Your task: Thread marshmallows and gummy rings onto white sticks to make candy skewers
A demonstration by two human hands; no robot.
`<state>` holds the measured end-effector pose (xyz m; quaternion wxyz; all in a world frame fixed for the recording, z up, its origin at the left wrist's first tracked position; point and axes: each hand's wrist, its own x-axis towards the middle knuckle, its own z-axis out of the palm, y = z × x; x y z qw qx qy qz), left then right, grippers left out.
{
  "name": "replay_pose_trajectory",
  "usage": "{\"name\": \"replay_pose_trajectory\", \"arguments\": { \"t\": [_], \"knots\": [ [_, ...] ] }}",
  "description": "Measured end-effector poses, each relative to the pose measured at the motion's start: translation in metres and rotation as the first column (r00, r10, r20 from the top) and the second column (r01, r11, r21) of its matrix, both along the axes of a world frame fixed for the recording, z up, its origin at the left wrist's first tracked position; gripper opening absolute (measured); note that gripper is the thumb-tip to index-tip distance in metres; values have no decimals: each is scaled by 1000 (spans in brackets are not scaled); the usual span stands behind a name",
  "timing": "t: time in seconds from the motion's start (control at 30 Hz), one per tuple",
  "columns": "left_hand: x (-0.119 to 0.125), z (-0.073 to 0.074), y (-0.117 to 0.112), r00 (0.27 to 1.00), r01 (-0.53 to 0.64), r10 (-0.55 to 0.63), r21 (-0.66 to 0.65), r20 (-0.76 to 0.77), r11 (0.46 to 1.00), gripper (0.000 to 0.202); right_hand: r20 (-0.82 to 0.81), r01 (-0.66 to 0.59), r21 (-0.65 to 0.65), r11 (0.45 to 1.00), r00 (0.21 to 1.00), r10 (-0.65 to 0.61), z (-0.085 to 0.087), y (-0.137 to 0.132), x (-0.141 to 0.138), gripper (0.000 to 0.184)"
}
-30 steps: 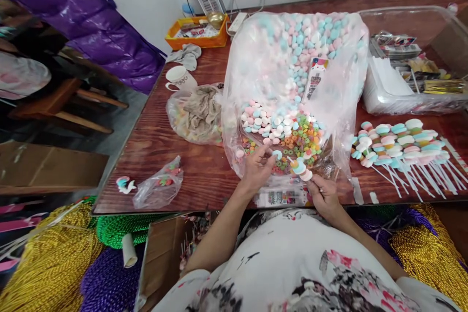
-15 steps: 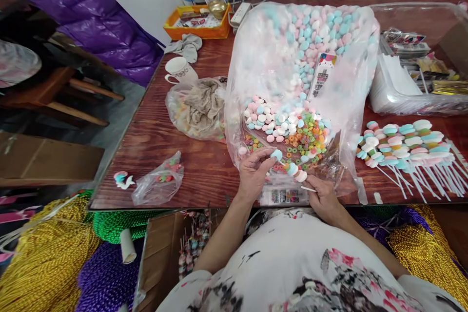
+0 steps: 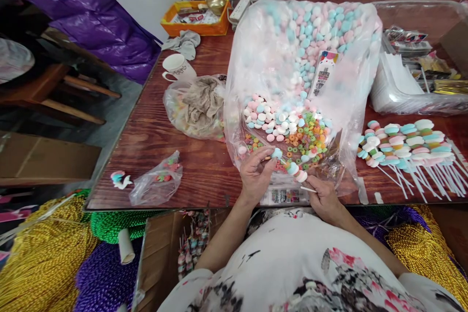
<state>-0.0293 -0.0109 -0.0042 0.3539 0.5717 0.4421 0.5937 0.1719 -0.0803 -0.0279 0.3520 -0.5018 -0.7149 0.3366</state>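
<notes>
My left hand [image 3: 254, 178] pinches a pale blue round candy [image 3: 277, 153] between thumb and fingertips, at the upper end of a thin white stick. Lower on the stick, several blue and white-pink candies [image 3: 297, 171] are threaded. My right hand [image 3: 325, 196] grips this candy skewer by the white stick [image 3: 309, 189], whose bare end pokes out past the fingers. Just beyond both hands, loose ring-shaped candies [image 3: 310, 134] in orange, green and yellow lie beside a heap of pink, white and blue candies [image 3: 272, 119], in the mouth of a large clear plastic bag [image 3: 263, 53].
Rows of filled candy skewers [image 3: 405, 144] lie at the right, below a clear plastic bin [image 3: 398, 102] of packets. To the left are a mug [image 3: 178, 67], a bag with a cloth [image 3: 203, 102] and a small plastic bag [image 3: 157, 180]. An orange tray [image 3: 215, 28] sits at the back.
The blue candy in my left hand has come slightly closer to the threaded candies, at the stick's tip. My right hand keeps its grip, and the view has shifted slightly.
</notes>
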Motion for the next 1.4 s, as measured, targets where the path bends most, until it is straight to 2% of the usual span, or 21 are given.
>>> {"name": "replay_pose_trajectory", "arguments": {
  "t": [0.23,0.37,0.53,0.73,0.9,1.03,1.1,1.17,1.23,1.27,1.4],
  "knots": [
    [-2,-1,-1,977,30,27,262,-211,965,35,9,-13,-31,999,1000,13,1,0,0,27],
    [-4,0,-2,961,13,87,356,-263,934,34,-10,-19,-16,1000,1000,19,-1,-1,0,23],
    [-6,1,-6,935,25,112,379,-337,925,31,-54,-10,25,1000,998,12,-2,-1,-2,20],
    [-7,7,-12,907,20,113,311,-405,950,21,-87,-45,97,994,995,53,3,3,-9,20],
    [-8,4,-12,891,36,116,322,-439,946,23,-117,12,55,998,993,-5,7,5,-12,19],
    [-3,4,-13,935,28,91,325,-344,945,33,-102,-18,66,998,995,24,8,7,-14,20],
    [1,7,-12,979,-3,46,214,-198,977,27,-95,-23,58,998,995,28,7,9,-14,22],
    [4,11,-10,998,-18,17,32,56,999,24,-88,5,61,998,996,0,6,11,-12,23],
    [8,13,-6,963,30,4,-120,269,992,33,-73,24,97,995,997,-17,6,13,-11,24],
    [10,14,-4,947,73,-13,-176,320,982,37,-65,27,120,992,998,-19,6,13,-11,25],
    [23,9,-3,914,242,-95,-341,395,908,31,-33,14,161,987,999,-9,8,13,-14,27]
  ]
}}
